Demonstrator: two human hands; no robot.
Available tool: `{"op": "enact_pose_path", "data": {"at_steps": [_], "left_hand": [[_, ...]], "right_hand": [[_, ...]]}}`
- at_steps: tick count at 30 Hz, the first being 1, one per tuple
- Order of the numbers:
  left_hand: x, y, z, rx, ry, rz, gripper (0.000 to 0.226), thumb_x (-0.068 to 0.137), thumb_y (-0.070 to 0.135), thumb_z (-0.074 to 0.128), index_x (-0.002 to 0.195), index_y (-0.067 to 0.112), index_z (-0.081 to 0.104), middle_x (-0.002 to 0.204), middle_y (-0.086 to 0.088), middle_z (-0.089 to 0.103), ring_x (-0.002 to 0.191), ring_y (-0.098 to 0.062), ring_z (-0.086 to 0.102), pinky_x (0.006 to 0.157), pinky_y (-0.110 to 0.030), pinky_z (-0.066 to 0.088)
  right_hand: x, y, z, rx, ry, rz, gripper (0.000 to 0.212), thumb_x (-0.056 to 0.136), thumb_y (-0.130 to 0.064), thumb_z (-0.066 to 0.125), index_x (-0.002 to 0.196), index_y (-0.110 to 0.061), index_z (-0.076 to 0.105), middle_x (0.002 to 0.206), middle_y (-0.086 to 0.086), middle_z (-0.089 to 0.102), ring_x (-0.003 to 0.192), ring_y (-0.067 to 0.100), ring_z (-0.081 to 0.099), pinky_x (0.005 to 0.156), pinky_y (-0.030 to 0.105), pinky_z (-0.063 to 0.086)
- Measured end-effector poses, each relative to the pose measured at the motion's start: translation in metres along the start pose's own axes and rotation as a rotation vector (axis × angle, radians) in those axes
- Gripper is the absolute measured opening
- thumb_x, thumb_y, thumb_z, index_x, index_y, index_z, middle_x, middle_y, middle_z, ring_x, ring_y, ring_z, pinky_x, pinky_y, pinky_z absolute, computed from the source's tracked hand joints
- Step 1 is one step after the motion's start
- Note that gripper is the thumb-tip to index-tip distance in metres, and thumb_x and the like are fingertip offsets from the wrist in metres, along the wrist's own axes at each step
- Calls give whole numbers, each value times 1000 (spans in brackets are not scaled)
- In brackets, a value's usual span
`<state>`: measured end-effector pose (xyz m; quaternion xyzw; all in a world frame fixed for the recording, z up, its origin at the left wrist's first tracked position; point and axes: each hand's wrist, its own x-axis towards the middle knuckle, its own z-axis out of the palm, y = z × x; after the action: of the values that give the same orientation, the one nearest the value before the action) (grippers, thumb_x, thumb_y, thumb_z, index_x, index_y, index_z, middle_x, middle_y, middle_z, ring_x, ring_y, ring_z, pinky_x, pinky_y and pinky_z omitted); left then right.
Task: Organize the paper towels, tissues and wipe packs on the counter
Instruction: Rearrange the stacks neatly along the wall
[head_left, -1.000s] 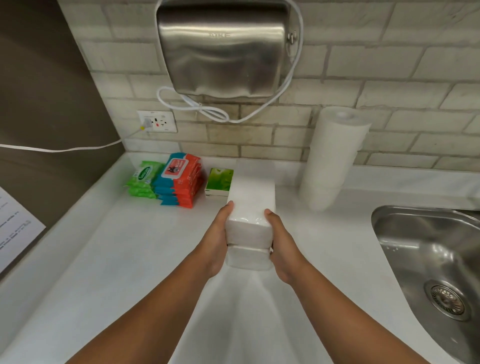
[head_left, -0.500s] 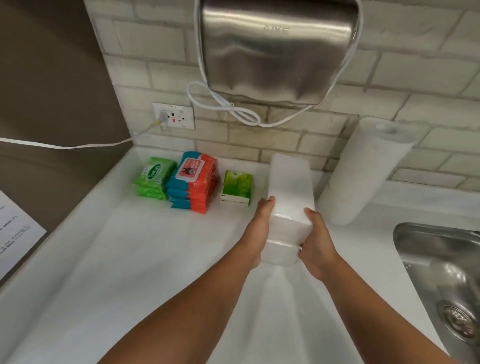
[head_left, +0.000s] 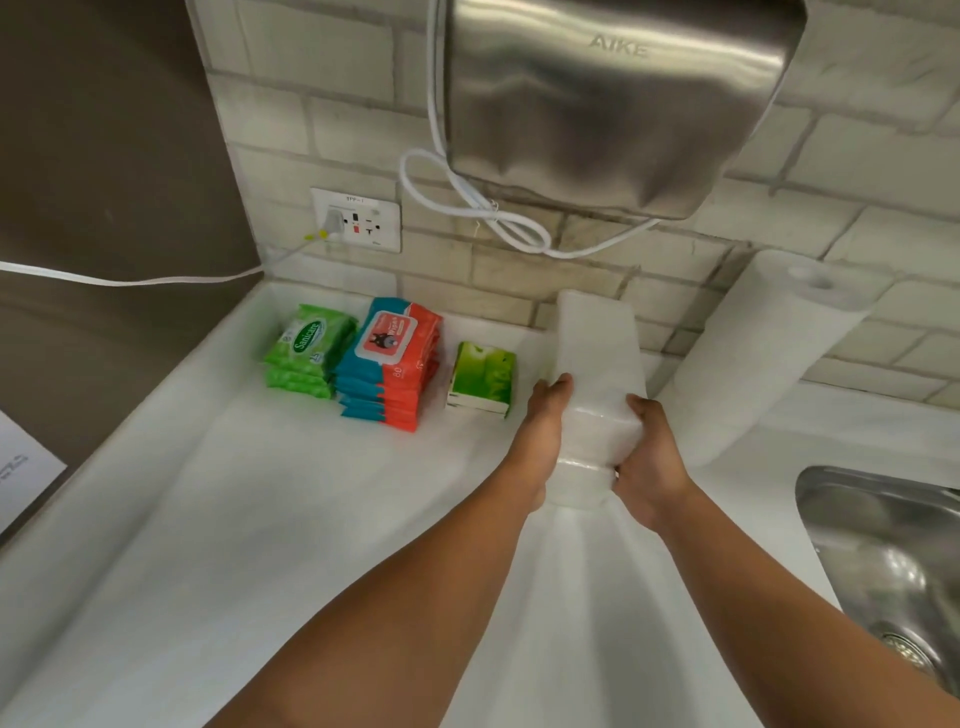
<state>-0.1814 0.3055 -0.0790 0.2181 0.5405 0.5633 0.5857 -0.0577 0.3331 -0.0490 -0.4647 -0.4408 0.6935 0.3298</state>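
Observation:
A long white pack of paper towels (head_left: 597, 353) lies on the white counter (head_left: 260, 519), its far end against the brick wall. My left hand (head_left: 543, 436) grips its left side and my right hand (head_left: 649, 457) grips its right side near the front end. Left of it stand a small green tissue pack (head_left: 482, 379), a stack of red and blue wipe packs (head_left: 395, 364) and a stack of green wipe packs (head_left: 309, 351). A white paper towel roll (head_left: 769, 353) stands upright just right of the pack.
A steel hand dryer (head_left: 613, 98) hangs on the wall above, with a looped white cable (head_left: 483, 213) under it. A wall socket (head_left: 356, 221) is at the back left. A steel sink (head_left: 893, 561) is at the right. A dark panel (head_left: 104, 182) borders the left.
Both hands have pushed the white pack away from me toward the wall, between the green tissue pack and the roll. The view has shifted left and closer.

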Motion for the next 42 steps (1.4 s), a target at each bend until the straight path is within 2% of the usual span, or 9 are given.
{"op": "enact_pose_path", "data": {"at_steps": [8,17,23,25,26,29,33,39,42], "left_hand": [[26,-2,1,-55,-10,3,113,48,99,58,147,48,42,146,9,57,132,-18,55,118,-46,37],[24,6,1,-25,-1,-4,89,67,89,55,143,43,51,133,6,66,122,-20,63,113,-47,43],[-3,22,1,-136,35,29,68,76,80,56,121,31,72,116,-1,77,111,-24,72,107,-49,50],[-17,27,5,-101,188,120,55,77,69,63,113,29,74,114,0,76,111,-23,69,109,-47,48],[-26,27,8,-34,298,199,42,83,58,65,109,26,73,112,1,75,110,-21,67,109,-44,47],[-59,21,26,150,467,468,6,97,28,63,101,27,68,105,7,70,101,-10,64,98,-29,48],[-83,2,65,300,378,694,13,96,18,61,93,29,68,100,7,68,97,-10,64,85,-17,48],[-57,-18,128,340,183,437,9,99,24,61,101,22,70,90,14,69,83,7,63,74,-5,44],[-24,-25,155,421,149,316,18,99,38,61,107,23,66,97,15,68,89,2,63,79,-12,41]], "right_hand": [[17,-4,-1,12,12,4,55,90,-56,42,129,-26,66,125,7,71,120,30,65,113,54,40],[21,-5,-4,14,32,34,54,92,-56,44,128,-24,66,122,9,72,116,30,67,103,46,49],[12,-12,-8,51,42,23,48,95,-66,40,123,-37,66,115,-9,75,117,15,64,105,39,46],[8,-9,-15,69,40,40,53,94,-69,38,123,-35,66,116,-11,75,120,12,61,105,38,44],[6,-7,-20,74,31,53,61,92,-72,39,132,-32,61,127,-10,70,128,13,55,111,41,39],[1,3,-37,93,45,92,82,89,-72,47,156,-28,31,159,-6,37,149,17,30,123,50,19],[-11,14,-67,6,166,74,57,94,-52,56,144,-25,51,143,-2,57,131,21,53,117,50,35],[-13,16,-131,-43,335,13,35,96,-42,59,123,-21,65,119,-3,71,110,19,66,103,44,49],[-3,6,-159,-24,388,11,43,95,-51,57,124,-20,63,122,0,68,112,21,63,100,42,48]]}}
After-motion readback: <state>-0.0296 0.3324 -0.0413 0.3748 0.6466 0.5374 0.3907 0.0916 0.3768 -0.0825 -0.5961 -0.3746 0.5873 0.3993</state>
